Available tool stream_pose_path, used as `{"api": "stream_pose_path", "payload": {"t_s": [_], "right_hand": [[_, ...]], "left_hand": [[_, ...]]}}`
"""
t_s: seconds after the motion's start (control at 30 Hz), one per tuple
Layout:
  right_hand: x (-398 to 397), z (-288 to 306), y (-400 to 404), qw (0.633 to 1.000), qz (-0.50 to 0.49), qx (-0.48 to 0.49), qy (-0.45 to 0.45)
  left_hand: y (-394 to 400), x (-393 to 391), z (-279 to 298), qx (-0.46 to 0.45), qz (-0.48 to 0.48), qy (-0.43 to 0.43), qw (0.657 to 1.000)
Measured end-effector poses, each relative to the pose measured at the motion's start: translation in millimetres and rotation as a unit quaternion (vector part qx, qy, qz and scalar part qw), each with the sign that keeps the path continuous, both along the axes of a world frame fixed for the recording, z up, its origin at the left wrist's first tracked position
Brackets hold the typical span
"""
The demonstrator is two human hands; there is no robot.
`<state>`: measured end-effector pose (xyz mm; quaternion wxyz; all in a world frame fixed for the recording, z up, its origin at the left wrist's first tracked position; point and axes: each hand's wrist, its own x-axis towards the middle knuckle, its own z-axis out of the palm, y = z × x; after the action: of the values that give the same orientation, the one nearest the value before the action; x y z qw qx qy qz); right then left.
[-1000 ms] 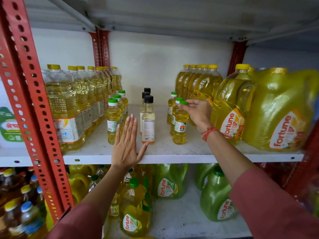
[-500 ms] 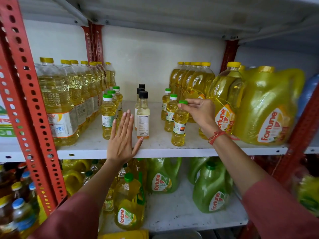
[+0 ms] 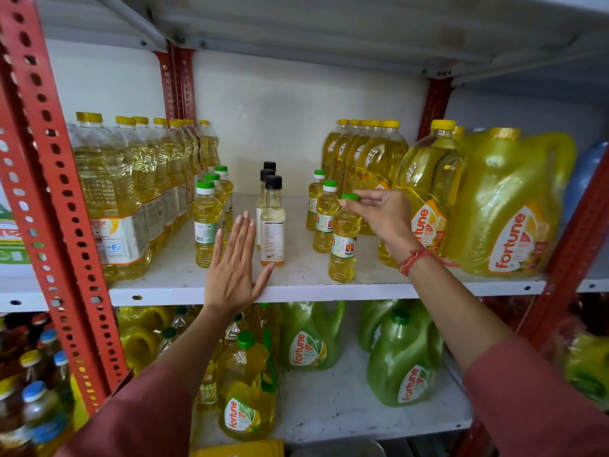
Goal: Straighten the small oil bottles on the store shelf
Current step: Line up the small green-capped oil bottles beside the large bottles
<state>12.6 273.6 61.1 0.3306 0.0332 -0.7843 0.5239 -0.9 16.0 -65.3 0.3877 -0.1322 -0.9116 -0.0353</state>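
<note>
Three rows of small oil bottles stand on the white shelf (image 3: 296,288). The left row has green caps, its front bottle (image 3: 206,225) upright. The middle row has black caps, front bottle (image 3: 272,222). In the right row, my right hand (image 3: 382,216) pinches the green cap of the front small bottle (image 3: 344,239), which stands near the shelf's front edge. Two more green-capped bottles (image 3: 326,216) stand behind it. My left hand (image 3: 234,272) is flat and open between the left and middle rows, fingers up, thumb touching the black-capped bottle's base.
Tall yellow-capped oil bottles (image 3: 108,192) line the left side; larger oil bottles (image 3: 372,159) and Fortune jugs (image 3: 504,206) fill the right. Red perforated uprights (image 3: 49,179) frame the shelf. More jugs (image 3: 402,361) stand on the shelf below.
My right hand has drawn the front right bottle forward, toward the shelf edge, away from the two behind it. My left hand stays flat in the same place.
</note>
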Motion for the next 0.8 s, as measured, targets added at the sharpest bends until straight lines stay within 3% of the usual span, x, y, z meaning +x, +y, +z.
{"api": "stream_pose_path", "payload": {"t_s": [0.43, 0.6, 0.73, 0.8], "right_hand": [[9, 17, -13, 0.999, -0.032, -0.013, -0.01], [7, 24, -60, 0.995, -0.045, 0.034, 0.079], [-5, 17, -111, 0.995, 0.009, 0.075, 0.072], [-15, 12, -134, 0.993, -0.014, 0.094, 0.069]], "left_hand": [[-28, 2, 5, -0.025, -0.01, -0.008, 1.0], [-63, 2, 6, -0.037, -0.007, -0.009, 0.999], [-74, 5, 2, -0.013, -0.013, 0.008, 1.0], [-76, 4, 1, -0.01, -0.02, 0.021, 1.0]]}}
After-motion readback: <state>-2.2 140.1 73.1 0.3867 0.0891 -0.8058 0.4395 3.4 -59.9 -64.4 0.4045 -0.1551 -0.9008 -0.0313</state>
